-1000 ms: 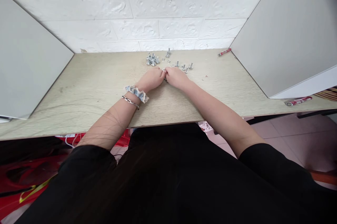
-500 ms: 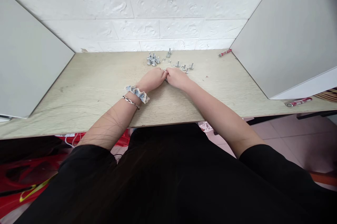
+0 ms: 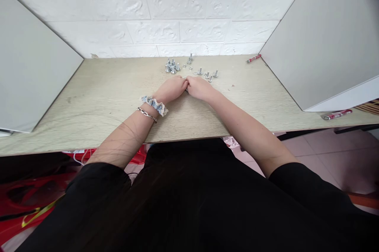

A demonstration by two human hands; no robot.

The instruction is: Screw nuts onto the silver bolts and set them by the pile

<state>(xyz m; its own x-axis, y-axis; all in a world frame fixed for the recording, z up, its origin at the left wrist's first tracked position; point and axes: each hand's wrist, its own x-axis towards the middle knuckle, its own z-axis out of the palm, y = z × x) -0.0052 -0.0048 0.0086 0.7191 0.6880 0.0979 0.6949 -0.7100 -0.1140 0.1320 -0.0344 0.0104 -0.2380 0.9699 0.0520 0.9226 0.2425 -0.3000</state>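
My left hand (image 3: 174, 86) and my right hand (image 3: 199, 87) meet over the wooden tabletop, their fingers closed and pinched together. Between the fingertips is a small silvery bolt (image 3: 186, 90), mostly hidden; only bits of metal show above and below the fingers. Just beyond my left hand, several bolts (image 3: 171, 66) stand in a tight cluster. Past my right hand are several more bolts, among them one at the right (image 3: 216, 73), with a flat washer (image 3: 195, 73) by them. Two small nuts (image 3: 191, 68) lie behind the hands, near another small group of bolts (image 3: 190, 59).
The wooden tabletop (image 3: 112, 86) ends at a white brick-patterned wall (image 3: 162, 3). Grey-white panels stand at the left (image 3: 35, 58) and right (image 3: 322, 39). A red pen-like tool (image 3: 254, 59) lies near the wall, and another red tool (image 3: 336, 114) near the front right edge.
Hardly anything differs. Both hands stay together in the same place, and the view has shifted very slightly.
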